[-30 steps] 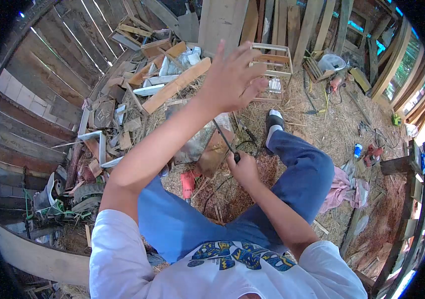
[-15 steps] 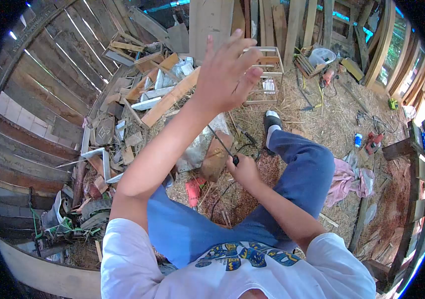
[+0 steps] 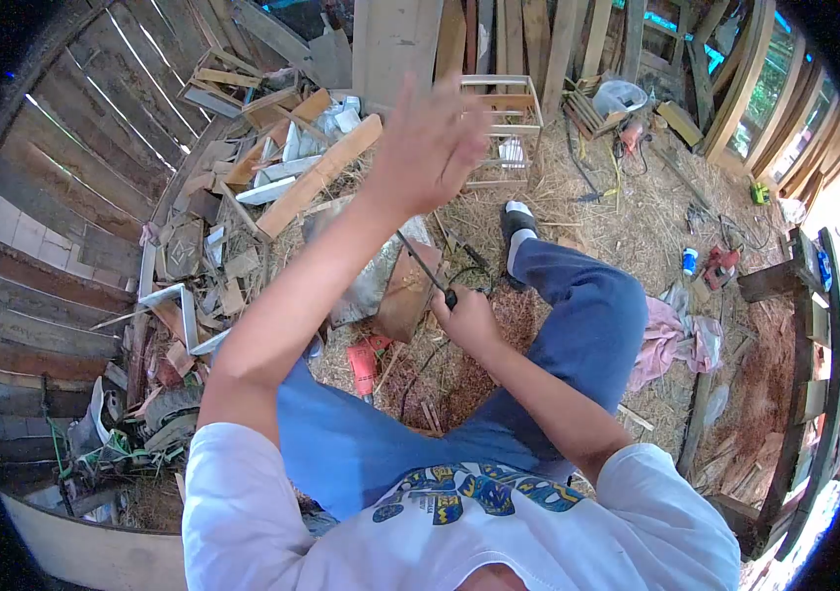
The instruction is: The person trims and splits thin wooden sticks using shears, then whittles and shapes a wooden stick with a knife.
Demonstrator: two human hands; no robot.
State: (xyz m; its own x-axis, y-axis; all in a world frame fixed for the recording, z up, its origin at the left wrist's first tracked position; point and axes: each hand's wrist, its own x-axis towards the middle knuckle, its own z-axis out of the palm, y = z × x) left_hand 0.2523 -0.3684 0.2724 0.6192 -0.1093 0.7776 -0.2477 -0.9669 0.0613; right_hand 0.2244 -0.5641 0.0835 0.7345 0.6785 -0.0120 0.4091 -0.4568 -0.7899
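Observation:
My left hand (image 3: 430, 143) is raised in front of me, blurred, with its fingers apart and nothing in it. Low in front of my right knee, my right hand (image 3: 466, 320) is wrapped round the black handle of a screwdriver (image 3: 422, 260) with a long dark shaft. The shaft points away and to the left, over a brown board (image 3: 408, 293); whether it touches the board I cannot tell. Beside that board lies a pale grey slab (image 3: 353, 307), partly hidden by my left forearm. A red power tool (image 3: 363, 366) lies on the floor just nearer to me.
Scrap wood (image 3: 317, 182) is heaped at the left. A light wooden frame (image 3: 528, 103) stands ahead. Pink cloth (image 3: 664, 345), a blue can (image 3: 689, 261) and a red tool (image 3: 721, 266) lie to the right. Straw covers the floor. A wooden rail (image 3: 802, 394) runs along the right.
My left hand has become blurred and moved slightly left and down in view. The whole scene has shifted a little leftward. My right hand still holds the screwdriver.

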